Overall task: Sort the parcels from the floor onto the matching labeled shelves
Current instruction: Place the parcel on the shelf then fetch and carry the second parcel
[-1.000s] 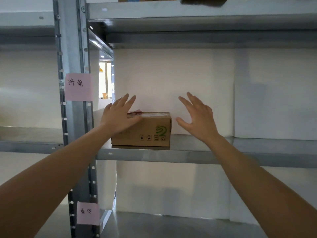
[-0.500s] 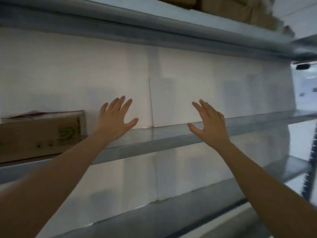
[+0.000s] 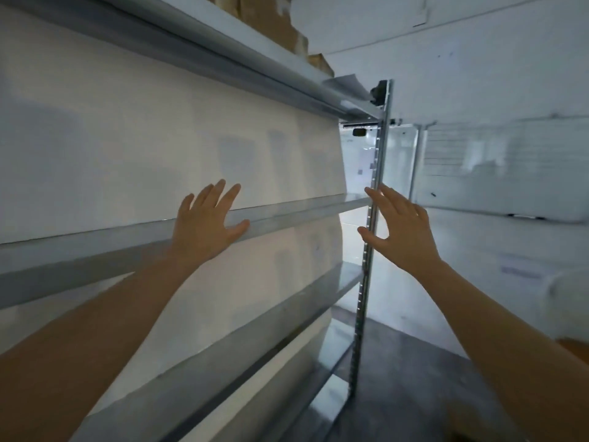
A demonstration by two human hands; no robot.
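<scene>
My left hand (image 3: 207, 223) is raised in front of the middle metal shelf (image 3: 302, 207), fingers spread, holding nothing. My right hand (image 3: 401, 229) is up at the same height, also spread and empty, in front of the rack's right upright post (image 3: 379, 148). The stretch of middle shelf in view carries no parcel. Brown cardboard parcels (image 3: 271, 23) stand on the top shelf (image 3: 223, 52), at the upper edge of the view. The small brown box seen earlier is out of view.
A lower shelf (image 3: 341, 279) and a bottom shelf run below. White panels back the rack. Right of the post are a dark floor (image 3: 414, 378), a white wall and a whiteboard (image 3: 510, 167). A sheet of paper (image 3: 345, 84) lies at the top shelf's end.
My view has swung right along the rack. The small brown box on the middle shelf has passed out of view to the left. Both hands stay raised, spread and empty.
</scene>
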